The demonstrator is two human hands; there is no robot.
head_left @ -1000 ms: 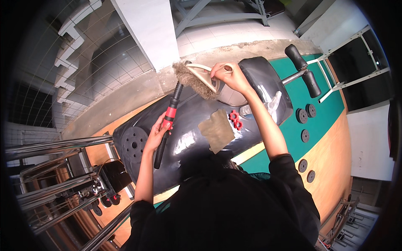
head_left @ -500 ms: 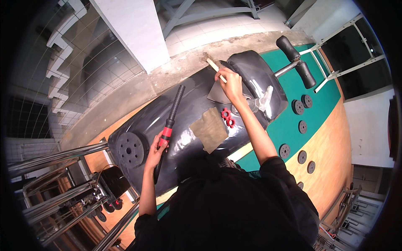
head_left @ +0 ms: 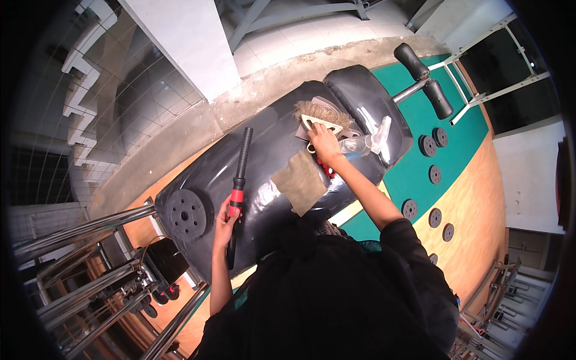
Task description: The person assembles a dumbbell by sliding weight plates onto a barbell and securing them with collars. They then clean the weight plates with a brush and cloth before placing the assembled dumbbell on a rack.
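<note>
My left hand [head_left: 224, 223] is closed around a dumbbell bar [head_left: 245, 157] with black threaded ends and a red middle section, held over the black padded bench [head_left: 216, 171]. Over the bench's far part, my right hand [head_left: 324, 144] grips a scrub brush [head_left: 329, 114] with a cream body and tan bristles, the bristles facing away from me. Beside that hand lies a clear spray bottle [head_left: 355, 145] with a white head. Red star collars [head_left: 327, 170] are partly hidden under my right wrist. A brown square sheet [head_left: 299, 182] lies between my hands.
A grey weight plate [head_left: 187, 215] rests on the bench's left end. Several smaller plates [head_left: 427, 146] lie on the green and wood-coloured floor to the right. Foam leg rollers [head_left: 438, 99] stick out at the far right, and chrome machine rails [head_left: 84, 228] stand at the left.
My right hand has come down and nearer to me, and the brush has turned from edge-on to show its bristles and body. The bar in my left hand has shifted slightly and stands more upright.
</note>
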